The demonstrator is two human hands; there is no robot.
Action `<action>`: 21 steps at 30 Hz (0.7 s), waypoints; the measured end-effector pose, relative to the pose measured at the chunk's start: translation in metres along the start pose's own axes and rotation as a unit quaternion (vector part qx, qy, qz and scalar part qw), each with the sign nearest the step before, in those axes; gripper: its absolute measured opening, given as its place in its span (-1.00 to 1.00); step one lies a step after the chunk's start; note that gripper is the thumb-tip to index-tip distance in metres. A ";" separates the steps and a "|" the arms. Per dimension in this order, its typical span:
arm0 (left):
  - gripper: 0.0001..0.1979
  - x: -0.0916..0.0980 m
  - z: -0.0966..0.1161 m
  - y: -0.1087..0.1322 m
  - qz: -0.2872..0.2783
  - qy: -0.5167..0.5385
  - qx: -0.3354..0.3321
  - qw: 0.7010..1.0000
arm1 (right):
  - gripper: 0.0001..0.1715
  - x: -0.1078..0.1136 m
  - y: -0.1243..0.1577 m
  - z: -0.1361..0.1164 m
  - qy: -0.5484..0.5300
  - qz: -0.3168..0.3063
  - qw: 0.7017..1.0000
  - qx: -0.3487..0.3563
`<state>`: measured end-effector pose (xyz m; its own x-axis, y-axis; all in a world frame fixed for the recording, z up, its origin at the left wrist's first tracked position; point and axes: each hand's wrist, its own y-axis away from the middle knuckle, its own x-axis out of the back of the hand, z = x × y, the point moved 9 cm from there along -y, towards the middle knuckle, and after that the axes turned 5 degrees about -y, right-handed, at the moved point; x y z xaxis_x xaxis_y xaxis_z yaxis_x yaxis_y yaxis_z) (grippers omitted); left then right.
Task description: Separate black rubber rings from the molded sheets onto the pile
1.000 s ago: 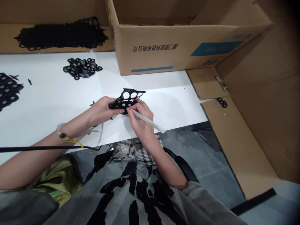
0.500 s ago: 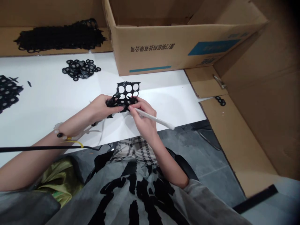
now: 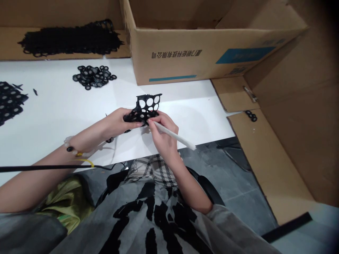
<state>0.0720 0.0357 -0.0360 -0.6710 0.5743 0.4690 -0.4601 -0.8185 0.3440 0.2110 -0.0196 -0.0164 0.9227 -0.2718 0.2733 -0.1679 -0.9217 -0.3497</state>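
Between my two hands is a black sheet with round holes [image 3: 149, 102], its far edge tipped up above the white table [image 3: 190, 113]. My left hand [image 3: 118, 121] is closed on the sheet's left side, thumb along the near edge. A white pen-like tool [image 3: 174, 134] lies in my right hand [image 3: 165, 132], pinched near its front end. The tool's tip meets the sheet's near part, but the fingers hide the exact contact. A small black ring piece [image 3: 109, 140] rests on the table below my left wrist.
Loose black ring pieces [image 3: 94, 76] form a pile behind my left hand. More perforated black sheets [image 3: 10, 102] lie at far left, with a long black stack [image 3: 71, 39] on cardboard behind. A large cardboard box [image 3: 174, 67] stands at the back; a black ring piece [image 3: 251, 115] sits on the right flap.
The far part of the black sheet has tilted and folds more steeply upward. Both hands keep their hold, and the whole view has shifted slightly.
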 end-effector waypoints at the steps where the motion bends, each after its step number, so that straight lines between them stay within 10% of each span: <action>1: -0.68 0.000 -0.001 0.000 -0.006 -0.012 0.004 1.000 | -0.84 0.000 0.000 0.002 -0.007 -0.003 1.000 -0.008; 21: -0.64 0.011 -0.002 0.001 0.060 -0.081 0.001 0.995 | -0.78 -0.003 0.001 0.023 -0.121 -0.051 0.983 -0.128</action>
<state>0.0630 0.0414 -0.0327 -0.6184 0.4666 0.6323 -0.3809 -0.8818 0.2781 0.2159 -0.0136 -0.0384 0.9896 -0.1286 0.0638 -0.1230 -0.9887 -0.0854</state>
